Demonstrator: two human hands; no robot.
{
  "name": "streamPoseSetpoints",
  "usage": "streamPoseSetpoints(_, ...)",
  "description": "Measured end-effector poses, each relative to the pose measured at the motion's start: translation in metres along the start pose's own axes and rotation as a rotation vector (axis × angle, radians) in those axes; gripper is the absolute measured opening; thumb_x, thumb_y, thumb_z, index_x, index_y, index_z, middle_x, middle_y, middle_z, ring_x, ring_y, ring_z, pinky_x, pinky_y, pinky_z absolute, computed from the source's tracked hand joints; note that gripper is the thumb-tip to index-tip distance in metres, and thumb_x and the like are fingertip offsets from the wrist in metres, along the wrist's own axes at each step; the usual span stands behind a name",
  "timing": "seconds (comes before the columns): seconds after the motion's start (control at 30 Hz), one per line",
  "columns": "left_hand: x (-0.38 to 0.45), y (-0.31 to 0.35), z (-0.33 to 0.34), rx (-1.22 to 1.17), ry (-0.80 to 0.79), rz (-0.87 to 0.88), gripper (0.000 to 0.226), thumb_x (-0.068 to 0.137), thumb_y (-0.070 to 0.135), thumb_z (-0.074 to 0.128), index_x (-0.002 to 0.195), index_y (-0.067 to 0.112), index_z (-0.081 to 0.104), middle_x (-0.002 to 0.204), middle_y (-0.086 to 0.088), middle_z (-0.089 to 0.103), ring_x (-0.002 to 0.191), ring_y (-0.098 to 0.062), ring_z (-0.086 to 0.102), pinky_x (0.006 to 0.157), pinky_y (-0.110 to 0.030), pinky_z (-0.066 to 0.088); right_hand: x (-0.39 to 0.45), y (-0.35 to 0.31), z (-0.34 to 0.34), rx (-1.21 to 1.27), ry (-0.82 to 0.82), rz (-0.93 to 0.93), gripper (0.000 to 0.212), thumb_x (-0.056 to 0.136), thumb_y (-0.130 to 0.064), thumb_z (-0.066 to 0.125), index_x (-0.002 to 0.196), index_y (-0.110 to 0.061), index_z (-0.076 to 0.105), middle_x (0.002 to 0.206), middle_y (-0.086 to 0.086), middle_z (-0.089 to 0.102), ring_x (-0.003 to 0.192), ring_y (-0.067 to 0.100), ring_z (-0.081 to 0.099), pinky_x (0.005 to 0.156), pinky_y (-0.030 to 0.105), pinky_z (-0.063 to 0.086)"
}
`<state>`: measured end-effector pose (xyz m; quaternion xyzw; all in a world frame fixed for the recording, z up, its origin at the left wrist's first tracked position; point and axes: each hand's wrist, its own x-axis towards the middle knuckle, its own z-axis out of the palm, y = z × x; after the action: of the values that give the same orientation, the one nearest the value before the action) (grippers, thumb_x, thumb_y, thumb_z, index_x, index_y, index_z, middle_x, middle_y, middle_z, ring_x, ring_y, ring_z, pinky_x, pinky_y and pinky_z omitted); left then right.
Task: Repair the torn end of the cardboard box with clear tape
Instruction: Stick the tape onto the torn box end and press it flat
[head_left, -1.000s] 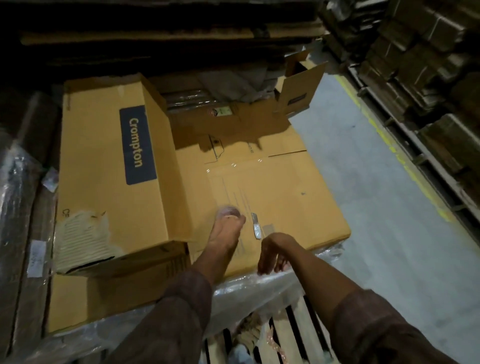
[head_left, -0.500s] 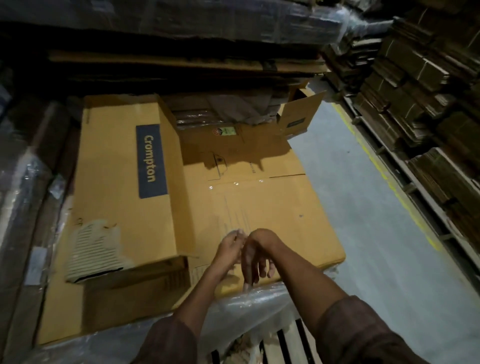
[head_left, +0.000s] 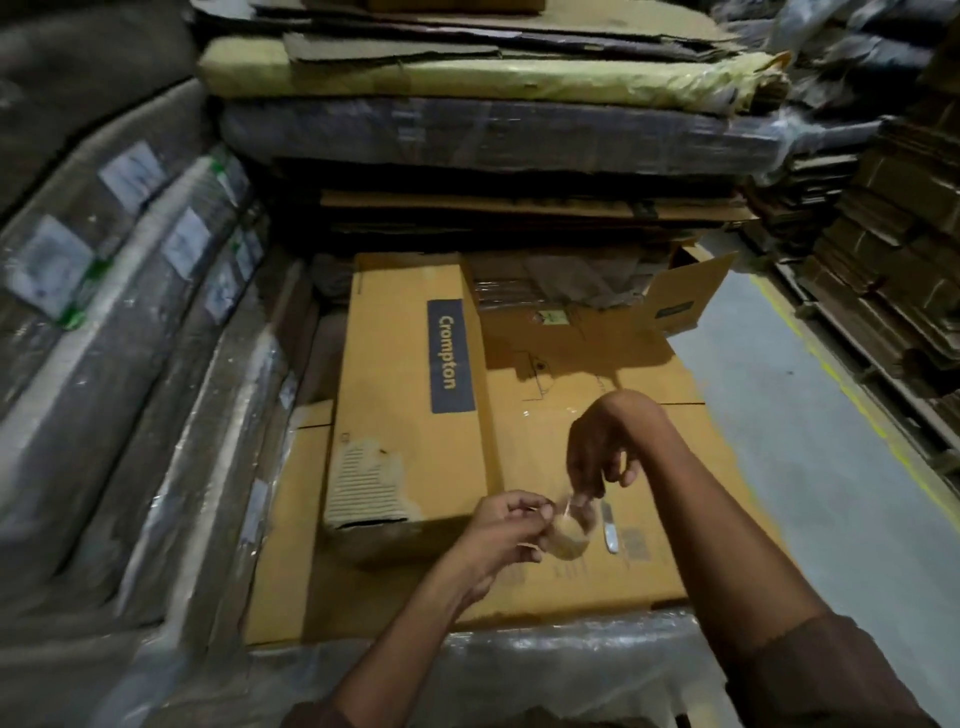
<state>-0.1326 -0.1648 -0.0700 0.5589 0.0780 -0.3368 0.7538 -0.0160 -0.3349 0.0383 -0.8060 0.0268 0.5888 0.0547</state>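
With the left hand (head_left: 506, 525) gripping the tape roll (head_left: 569, 535) and the right hand (head_left: 597, 457) fingers pinching its free end, draw out enough tape to span the torn patch (head_left: 369, 486) on the near-left of the cardboard box (head_left: 410, 395).

A warehouse or packaging storeroom. Flattened corrugated cartons (head_left: 519, 208) lie stacked in layers at the back, some bundles wrapped in plastic film (head_left: 498, 135). Film-wrapped, labelled pallet loads (head_left: 119, 291) stand at left. Racks of folded cardboard (head_left: 883, 291) line the right side. A grey concrete floor (head_left: 810, 467) carries a yellow painted aisle line (head_left: 852, 400).
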Motion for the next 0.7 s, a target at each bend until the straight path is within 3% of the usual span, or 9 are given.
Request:
streamPoseSetpoints(0.07,-0.016,0.003,-0.003,-0.057,0.005,0.039,0.017,0.092,0.008,0.071,0.107,0.002,0.068,0.081,-0.008,0.069,0.066,-0.015,0.062,0.06,-0.026,0.053,-0.009,-0.004,0.007,-0.014,0.031,-0.05,0.01,0.089,-0.023,0.078,0.094,-0.016,0.074,0.086,-0.001,0.071,0.069,0.012,0.051,0.072,0.029,0.053)
streamPoseSetpoints(0.17,-0.039,0.013,-0.013,-0.048,0.052,0.11,0.019,0.091,0.005,0.072,0.108,0.001,0.069,0.084,-0.012,0.07,0.068,-0.016,0.064,0.057,-0.026,0.054,-0.02,-0.008,0.016,-0.011,0.094,-0.093,0.009,0.086,-0.022,0.082,0.083,-0.02,0.074,0.079,-0.001,0.071,0.064,0.011,0.051,0.069,0.026,0.054)
streamPoseSetpoints(0.27,-0.057,0.031,-0.036,0.126,0.189,0.171,0.025,0.085,0.003,0.078,0.108,0.001,0.068,0.085,-0.016,0.075,0.067,-0.02,0.068,0.054,-0.026,0.054,-0.023,-0.019,0.024,-0.054,0.151,-0.142,0.008,0.084,-0.021,0.083,0.083,-0.02,0.075,0.077,-0.002,0.07,0.063,0.01,0.05,0.065,0.021,0.054)
streamPoseSetpoints(0.43,-0.073,0.055,-0.095,0.428,0.411,0.167,0.022,0.074,0.002,0.086,0.09,0.006,0.07,0.075,-0.01,0.076,0.067,-0.021,0.075,0.057,-0.029,0.058,-0.005,-0.074,0.035,-0.15,0.213,-0.26,0.005,0.084,-0.02,0.081,0.088,-0.023,0.077,0.078,-0.012,0.071,0.077,0.006,0.057,0.066,0.019,0.05)
streamPoseSetpoints(0.57,-0.08,0.053,-0.136,0.595,0.565,0.224,0.02,0.068,0.003,0.09,0.077,0.011,0.074,0.068,-0.001,0.074,0.066,-0.013,0.073,0.067,-0.033,0.062,0.02,-0.11,0.046,-0.112,0.309,-0.391,0.014,0.08,-0.026,0.084,0.089,-0.017,0.079,0.077,-0.01,0.071,0.082,0.011,0.062,0.071,0.026,0.049)
streamPoseSetpoints(0.7,-0.084,0.04,-0.163,0.615,0.714,0.264,0.02,0.072,0.012,0.09,0.077,0.017,0.071,0.064,0.0,0.073,0.056,-0.016,0.072,0.064,-0.039,0.063,0.043,-0.131,0.063,-0.076,0.46,-0.498,0.012,0.076,-0.028,0.089,0.074,-0.026,0.077,0.075,-0.009,0.073,0.076,0.01,0.067,0.069,0.028,0.054)
